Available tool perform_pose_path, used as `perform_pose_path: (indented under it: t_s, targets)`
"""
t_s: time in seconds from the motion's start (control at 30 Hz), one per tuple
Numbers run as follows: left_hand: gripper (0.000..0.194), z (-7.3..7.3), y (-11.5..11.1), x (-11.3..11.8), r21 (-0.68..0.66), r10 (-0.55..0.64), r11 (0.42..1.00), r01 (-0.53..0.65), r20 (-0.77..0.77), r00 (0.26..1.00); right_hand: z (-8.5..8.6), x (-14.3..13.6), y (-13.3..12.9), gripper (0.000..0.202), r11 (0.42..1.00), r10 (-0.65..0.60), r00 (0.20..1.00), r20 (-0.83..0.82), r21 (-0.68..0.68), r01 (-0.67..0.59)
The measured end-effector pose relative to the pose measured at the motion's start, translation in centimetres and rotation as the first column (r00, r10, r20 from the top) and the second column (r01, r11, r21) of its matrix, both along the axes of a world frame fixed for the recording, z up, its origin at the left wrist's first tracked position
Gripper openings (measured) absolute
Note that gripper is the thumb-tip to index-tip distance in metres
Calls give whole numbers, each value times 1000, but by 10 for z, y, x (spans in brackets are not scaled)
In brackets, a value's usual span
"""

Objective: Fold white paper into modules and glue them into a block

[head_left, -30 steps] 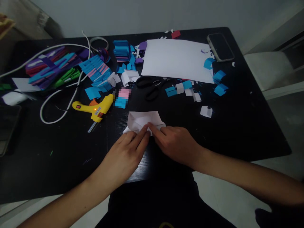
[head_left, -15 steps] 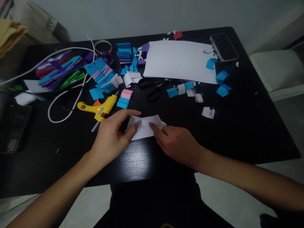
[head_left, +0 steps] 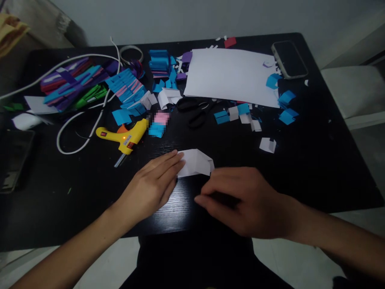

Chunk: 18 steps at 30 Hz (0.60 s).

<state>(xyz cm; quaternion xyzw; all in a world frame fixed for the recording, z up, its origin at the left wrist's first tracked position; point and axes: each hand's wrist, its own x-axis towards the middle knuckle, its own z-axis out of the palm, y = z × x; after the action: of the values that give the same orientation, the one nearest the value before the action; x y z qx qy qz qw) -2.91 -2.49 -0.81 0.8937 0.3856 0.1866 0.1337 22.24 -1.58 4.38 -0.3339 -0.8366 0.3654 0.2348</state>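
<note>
A folded piece of white paper [head_left: 197,162] lies on the black table in front of me, its right end creased into angled flaps. My left hand [head_left: 156,180] rests flat over the paper's left end, fingers stretched out and holding it down against the table. Just below and right of the paper, my right hand [head_left: 237,196] is lifted, thumb and curled fingers a little apart, with nothing visible between them. A yellow glue gun [head_left: 126,138] with its light on lies beyond my left hand, beside folded pink and blue paper pieces [head_left: 159,123].
Black scissors [head_left: 194,112] lie below the large white sheets [head_left: 228,76]. A phone [head_left: 289,60] rests at the back right. White cable [head_left: 61,136] loops across the left, near coloured paper bundles [head_left: 72,82]. Small blue squares [head_left: 287,98] and a folded white scrap [head_left: 267,145] sit at right.
My right hand has let go of the paper and drawn back toward me. My left hand has flattened onto the paper's left end. The view has shifted slightly.
</note>
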Motion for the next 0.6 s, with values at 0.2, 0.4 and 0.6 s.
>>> perform_pose_path:
  t_s: [0.2,0.4,0.6]
  targets:
    - [43,2,-1,1,1,-4,1000,4,14,1000,-31,-8,17,28,945,-148,963,226,319,70]
    - [40,1,0,-3,-35,-10,999,12,41,999,-44,0,17,28,909,-156,955,254,416,38]
    - [38,-2,2,-4,-30,8,1000,-4,112,994,-49,4,15,30,864,-131,938,321,500,-51]
